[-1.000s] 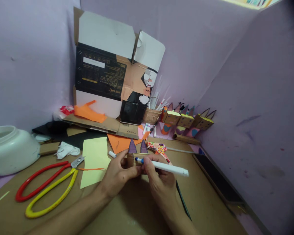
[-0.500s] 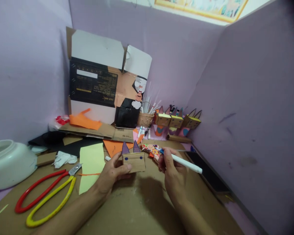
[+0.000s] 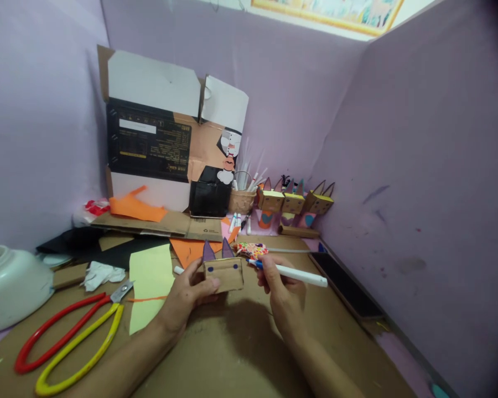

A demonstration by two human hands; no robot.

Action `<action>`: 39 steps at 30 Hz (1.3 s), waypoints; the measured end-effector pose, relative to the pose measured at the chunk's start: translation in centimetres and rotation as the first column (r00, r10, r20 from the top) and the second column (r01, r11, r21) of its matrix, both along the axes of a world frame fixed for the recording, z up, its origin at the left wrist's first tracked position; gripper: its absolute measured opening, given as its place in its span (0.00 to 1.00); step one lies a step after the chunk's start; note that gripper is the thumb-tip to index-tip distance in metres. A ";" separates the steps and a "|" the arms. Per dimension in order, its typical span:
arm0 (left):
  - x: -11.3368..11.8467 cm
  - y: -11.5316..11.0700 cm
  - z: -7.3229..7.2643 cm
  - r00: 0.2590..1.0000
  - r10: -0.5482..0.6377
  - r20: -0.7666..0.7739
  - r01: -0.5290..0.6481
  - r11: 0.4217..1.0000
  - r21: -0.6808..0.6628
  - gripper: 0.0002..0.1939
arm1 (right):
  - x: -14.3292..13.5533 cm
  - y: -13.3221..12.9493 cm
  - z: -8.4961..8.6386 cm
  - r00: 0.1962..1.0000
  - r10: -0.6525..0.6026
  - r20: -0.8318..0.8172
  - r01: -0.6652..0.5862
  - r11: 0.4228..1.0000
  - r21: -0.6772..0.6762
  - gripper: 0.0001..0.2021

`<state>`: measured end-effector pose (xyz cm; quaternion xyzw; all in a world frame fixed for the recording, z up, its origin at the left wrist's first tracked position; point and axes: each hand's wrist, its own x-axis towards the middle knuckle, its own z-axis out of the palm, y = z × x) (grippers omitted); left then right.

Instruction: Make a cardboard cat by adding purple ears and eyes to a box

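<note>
A small cardboard box with two purple pointed ears and two dark blue dots on its front is held upright in my left hand, thumb across its face. My right hand grips a white marker between thumb and fingers. The marker's blue tip points left, a little to the right of the box and apart from it. Just behind the tip lies a colourful patterned piece.
Scissors with red and yellow handles lie at the left, near a yellow-green paper and a white bowl. At the back stand a basket of markers, several eared box figures and unfolded cardboard.
The marker in my right hand has moved left, closer to the box, and lies flatter. The whole view has shifted slightly. My left hand keeps its hold on the box.
</note>
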<state>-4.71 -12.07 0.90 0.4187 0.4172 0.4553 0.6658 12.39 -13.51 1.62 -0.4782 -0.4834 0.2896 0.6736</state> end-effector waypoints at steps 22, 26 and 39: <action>0.5 -0.4 0.8 0.999 0.030 -0.044 -0.029 0.999 0.025 0.27 | -0.4 -0.5 0.4 0.980 -0.018 0.197 0.019 1.000 -0.002 0.15; 0.5 -0.3 0.5 0.995 0.050 -0.089 -0.049 0.999 0.008 0.28 | -0.2 -0.4 0.1 0.963 -0.055 0.263 0.056 0.998 0.006 0.15; 0.9 -0.7 1.0 0.997 0.073 -0.038 -0.072 0.997 0.023 0.27 | -0.2 -0.1 -0.4 0.949 -0.062 0.310 0.059 0.998 0.020 0.14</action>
